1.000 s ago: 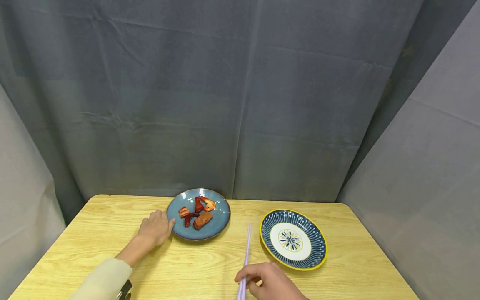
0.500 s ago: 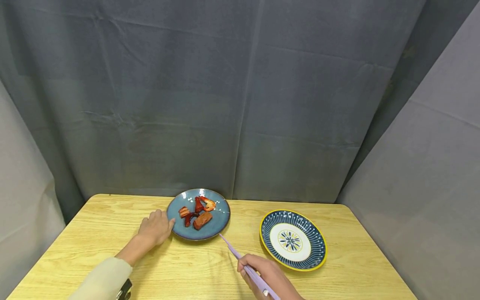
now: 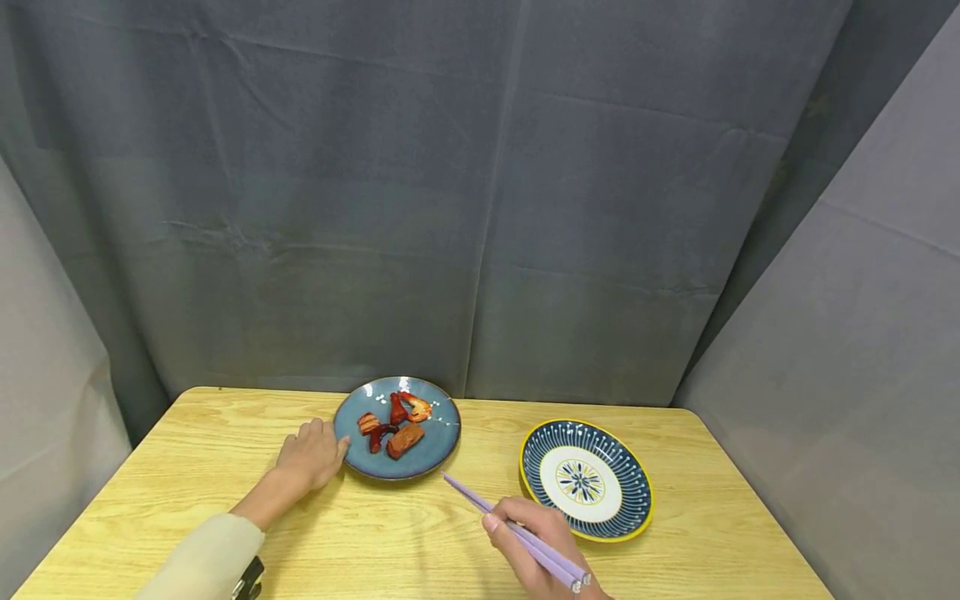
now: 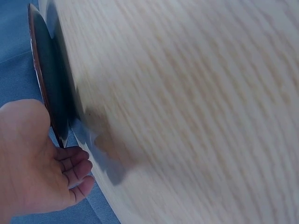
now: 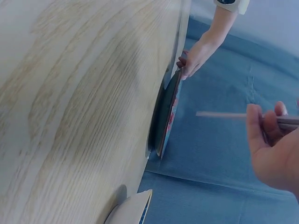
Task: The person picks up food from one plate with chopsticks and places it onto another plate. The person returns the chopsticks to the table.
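Note:
My left hand (image 3: 311, 457) holds the left rim of a round blue plate (image 3: 441, 446), its thumb over the edge and its fingers curled at the rim in the left wrist view. On this plate lie an orange-red shrimp (image 3: 418, 409), a brown block-shaped piece of food (image 3: 405, 442), a striped meat-like piece (image 3: 367, 423) and dark red pieces. My right hand (image 3: 536, 533) grips a pair of lilac chopsticks (image 3: 467, 493). Their tips point up and left, close to the blue plate's front right edge, with nothing between them. In the right wrist view the chopsticks (image 5: 222, 115) stand above the table.
A patterned blue-and-white plate (image 3: 551, 467) with a yellow rim stands right of the blue plate, just beyond my right hand. Both plates are on a light wooden table (image 3: 360, 542). Grey cloth (image 3: 337, 208) hangs behind the table, with paler cloth at both sides.
The chopsticks have swung from pointing away from me to pointing left toward the blue plate. My right hand has turned so that its thumb shows. My left hand and both plates stay put.

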### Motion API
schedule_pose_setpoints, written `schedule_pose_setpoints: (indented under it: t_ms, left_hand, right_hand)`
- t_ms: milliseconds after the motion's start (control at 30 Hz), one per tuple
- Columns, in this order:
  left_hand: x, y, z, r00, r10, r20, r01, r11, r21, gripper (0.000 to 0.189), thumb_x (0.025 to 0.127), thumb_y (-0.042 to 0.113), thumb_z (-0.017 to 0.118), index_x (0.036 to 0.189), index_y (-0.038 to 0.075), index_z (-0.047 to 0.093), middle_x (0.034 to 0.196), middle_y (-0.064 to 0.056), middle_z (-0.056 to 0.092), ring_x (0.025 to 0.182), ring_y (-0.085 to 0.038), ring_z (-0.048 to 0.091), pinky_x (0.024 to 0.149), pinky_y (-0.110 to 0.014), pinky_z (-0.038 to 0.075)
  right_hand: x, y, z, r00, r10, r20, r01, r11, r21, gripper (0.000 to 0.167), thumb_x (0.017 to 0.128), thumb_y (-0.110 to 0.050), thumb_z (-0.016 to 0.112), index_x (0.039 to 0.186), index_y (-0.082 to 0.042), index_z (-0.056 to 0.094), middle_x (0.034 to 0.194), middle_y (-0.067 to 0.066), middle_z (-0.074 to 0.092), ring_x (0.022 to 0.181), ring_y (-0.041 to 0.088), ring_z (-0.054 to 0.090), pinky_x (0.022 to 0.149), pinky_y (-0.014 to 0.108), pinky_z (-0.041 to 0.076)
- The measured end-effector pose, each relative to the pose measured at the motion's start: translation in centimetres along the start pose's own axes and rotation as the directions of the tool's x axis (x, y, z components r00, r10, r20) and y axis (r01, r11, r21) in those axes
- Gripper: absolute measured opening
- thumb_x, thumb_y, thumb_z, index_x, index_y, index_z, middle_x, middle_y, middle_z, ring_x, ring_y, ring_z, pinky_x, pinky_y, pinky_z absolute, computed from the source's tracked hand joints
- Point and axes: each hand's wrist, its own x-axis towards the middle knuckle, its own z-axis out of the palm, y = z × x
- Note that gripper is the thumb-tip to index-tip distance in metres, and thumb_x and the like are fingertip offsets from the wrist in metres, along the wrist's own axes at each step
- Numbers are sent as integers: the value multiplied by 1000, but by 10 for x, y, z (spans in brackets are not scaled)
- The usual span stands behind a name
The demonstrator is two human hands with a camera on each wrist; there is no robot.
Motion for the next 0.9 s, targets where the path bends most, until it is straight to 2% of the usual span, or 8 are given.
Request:
schedule_pose_setpoints:
  t_ms: [67, 133, 233, 367, 467, 600, 767, 900]
  left_hand:
    - [0, 0, 0, 1000, -1, 1, 1, 1000, -1, 39, 104, 28, 48, 102, -11, 53, 87, -15, 43, 85, -33, 50, 75, -53, 45]
    - [0, 0, -1, 1000, -2, 2, 2, 1000, -2, 40, 104, 29, 48, 102, -11, 53, 87, -15, 43, 86, -33, 50, 75, -53, 45]
    - [1, 0, 0, 1000, -5, 4, 5, 1000, -1, 40, 104, 29, 48, 103, -11, 53, 87, -15, 44, 87, -35, 51, 76, -55, 45]
    - [1, -1, 1, 1000, -9, 9, 9, 1000, 0, 41, 104, 29, 48, 104, -11, 53, 88, -16, 45, 89, -35, 52, 77, -55, 45]
    - [2, -1, 2, 1000, -12, 11, 12, 1000, 2, 41, 104, 30, 48, 104, -11, 53, 88, -15, 44, 89, -35, 51, 77, -55, 45]
    - [2, -1, 2, 1000, -14, 15, 14, 1000, 2, 41, 104, 29, 48, 105, -11, 53, 89, -16, 45, 90, -36, 51, 78, -55, 45]
    - [2, -2, 3, 1000, -14, 11, 14, 1000, 3, 41, 104, 29, 48, 106, -12, 53, 89, -16, 45, 91, -36, 51, 78, -56, 45]
    - [2, -2, 3, 1000, -15, 16, 15, 1000, 3, 41, 104, 29, 48, 107, -12, 53, 89, -15, 44, 90, -35, 51, 78, -55, 45]
  right_hand:
    - [0, 0, 0, 1000, 20, -11, -20, 999, 51, 28, 98, 4, 52, 81, -16, 62, 68, -5, 54, 59, 7, 50, 52, 22, 44]
    - [0, 0, 0, 997, 74, -11, -72, 991, 113, 31, 101, 5, 46, 84, -12, 66, 74, 0, 60, 65, 13, 58, 59, 28, 51]
    - [2, 2, 0, 993, 117, -14, -114, 984, 139, 32, 103, 3, 43, 93, -9, 72, 81, 4, 63, 71, 19, 63, 66, 33, 57]
    - [6, 3, -1, 991, 122, -60, -118, 991, 70, 24, 101, 0, 51, 99, -11, 73, 82, 1, 65, 72, 15, 64, 65, 30, 56]
    - [10, 4, -2, 986, 126, -108, -126, 992, 3, 17, 97, -3, 60, 92, -18, 67, 78, -4, 63, 66, 8, 57, 57, 23, 48]
    - [17, 10, -5, 981, 131, -146, -132, 991, -1, 20, 92, -2, 68, 83, -19, 62, 73, -5, 63, 59, 3, 48, 48, 21, 39]
    - [27, 15, -10, 978, 132, -162, -137, 990, -20, 18, 90, -4, 72, 82, -19, 66, 73, -7, 66, 58, 4, 52, 44, 22, 40]
    - [36, 17, -12, 979, 117, -170, -128, 990, -55, 15, 90, -8, 74, 84, -20, 69, 74, -10, 65, 61, 6, 57, 48, 23, 45]
